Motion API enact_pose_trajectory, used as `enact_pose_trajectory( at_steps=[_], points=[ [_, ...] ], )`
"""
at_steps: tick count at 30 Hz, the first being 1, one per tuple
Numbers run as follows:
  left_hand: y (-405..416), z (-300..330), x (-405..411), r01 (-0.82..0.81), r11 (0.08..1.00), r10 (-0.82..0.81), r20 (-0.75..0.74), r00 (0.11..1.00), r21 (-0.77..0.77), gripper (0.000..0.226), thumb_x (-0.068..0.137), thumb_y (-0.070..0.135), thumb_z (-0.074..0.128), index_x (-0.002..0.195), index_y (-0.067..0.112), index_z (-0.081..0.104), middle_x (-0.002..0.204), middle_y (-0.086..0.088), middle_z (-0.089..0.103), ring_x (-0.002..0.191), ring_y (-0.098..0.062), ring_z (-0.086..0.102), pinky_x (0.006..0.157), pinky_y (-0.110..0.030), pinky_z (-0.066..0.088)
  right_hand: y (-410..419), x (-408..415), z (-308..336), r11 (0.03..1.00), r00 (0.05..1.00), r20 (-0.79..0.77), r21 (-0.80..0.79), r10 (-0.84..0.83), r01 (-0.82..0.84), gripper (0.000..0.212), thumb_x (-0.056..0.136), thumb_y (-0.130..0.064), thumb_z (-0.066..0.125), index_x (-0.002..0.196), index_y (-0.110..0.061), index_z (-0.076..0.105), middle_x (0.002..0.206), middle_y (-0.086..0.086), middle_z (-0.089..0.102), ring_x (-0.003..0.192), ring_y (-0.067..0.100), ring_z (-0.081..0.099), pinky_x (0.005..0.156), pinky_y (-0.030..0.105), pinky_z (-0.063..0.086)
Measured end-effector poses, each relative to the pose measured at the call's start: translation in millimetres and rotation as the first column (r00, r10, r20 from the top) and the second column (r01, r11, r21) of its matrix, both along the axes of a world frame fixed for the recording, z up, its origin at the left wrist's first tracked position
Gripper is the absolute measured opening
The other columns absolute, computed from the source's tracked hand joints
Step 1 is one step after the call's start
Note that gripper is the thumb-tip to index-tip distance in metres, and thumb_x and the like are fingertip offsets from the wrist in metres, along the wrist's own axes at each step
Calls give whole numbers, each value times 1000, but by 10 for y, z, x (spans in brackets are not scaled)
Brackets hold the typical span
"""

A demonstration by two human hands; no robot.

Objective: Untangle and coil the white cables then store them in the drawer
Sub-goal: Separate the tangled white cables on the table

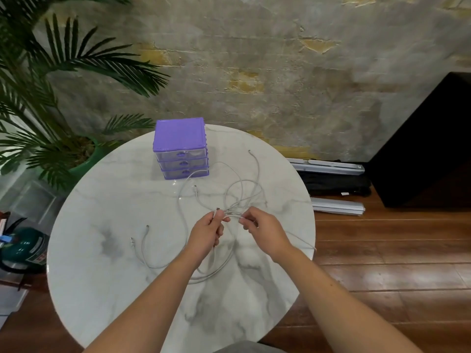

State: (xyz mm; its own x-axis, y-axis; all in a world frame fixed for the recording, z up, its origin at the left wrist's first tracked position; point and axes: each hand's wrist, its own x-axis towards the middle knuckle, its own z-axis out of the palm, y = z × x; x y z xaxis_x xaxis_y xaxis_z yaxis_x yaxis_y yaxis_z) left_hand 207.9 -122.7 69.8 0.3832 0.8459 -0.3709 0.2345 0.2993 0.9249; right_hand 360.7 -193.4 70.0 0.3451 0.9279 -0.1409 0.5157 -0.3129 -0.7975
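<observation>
Untangling barely begun: left hand (207,231) and right hand (262,228) both pinch the cables (237,197), a loose knot mid-table (107,289), nothing coiled; drawers (182,163) at 11 o'clock all closed.

No text can be read — the green canister's (24,247) label is too blurred.

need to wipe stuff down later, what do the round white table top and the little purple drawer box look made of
Round white table top: polished marble or a marble-look surface, going by the grey veining and soft sheen; which one can't be told. Purple drawer box: moulded plastic, with an opaque matte frame and three clear, see-through drawer fronts.
</observation>
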Motion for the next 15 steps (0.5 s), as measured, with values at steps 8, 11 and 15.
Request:
enact_pose_trajectory(
  at_steps=[8, 11, 15],
  points=[
    [321, -42, -325, -414, 874, 473, 242, 847, -256, 33, 103, 41, 36, 92, 15, 54, 55, 5, 39, 46, -7, 37, 56, -23, 43, -98, 431, -125, 994, 982, 162, -31, -101, 107, 23, 98, -29, 55, 109, -16, 70, 101, 2, 64, 93, 18, 60, 84, 31, 48],
    [511, -19, -528, -539, 710, 692, 309, 652, -454, 40, 102, 47, 33, 92, 15, 53, 45, 9, 24, 36, -6, 21, 45, -17, 28, -189, 623, -213, 980, 970, 201, -116, -139, 165, 26, 100, -33, 49, 112, -19, 68, 104, 0, 61, 93, 19, 58, 84, 32, 46],
    [633, -10, -677, -551, 616, 782, 354, 513, -563, 34, 105, 35, 32, 100, 11, 56, 51, 5, 26, 43, -9, 26, 57, -20, 37, -184, 730, -305, 978, 931, 362, -174, -45, 115, 25, 101, -32, 44, 105, -28, 68, 97, -5, 56, 90, 18, 56, 89, 35, 40]
  ],
)
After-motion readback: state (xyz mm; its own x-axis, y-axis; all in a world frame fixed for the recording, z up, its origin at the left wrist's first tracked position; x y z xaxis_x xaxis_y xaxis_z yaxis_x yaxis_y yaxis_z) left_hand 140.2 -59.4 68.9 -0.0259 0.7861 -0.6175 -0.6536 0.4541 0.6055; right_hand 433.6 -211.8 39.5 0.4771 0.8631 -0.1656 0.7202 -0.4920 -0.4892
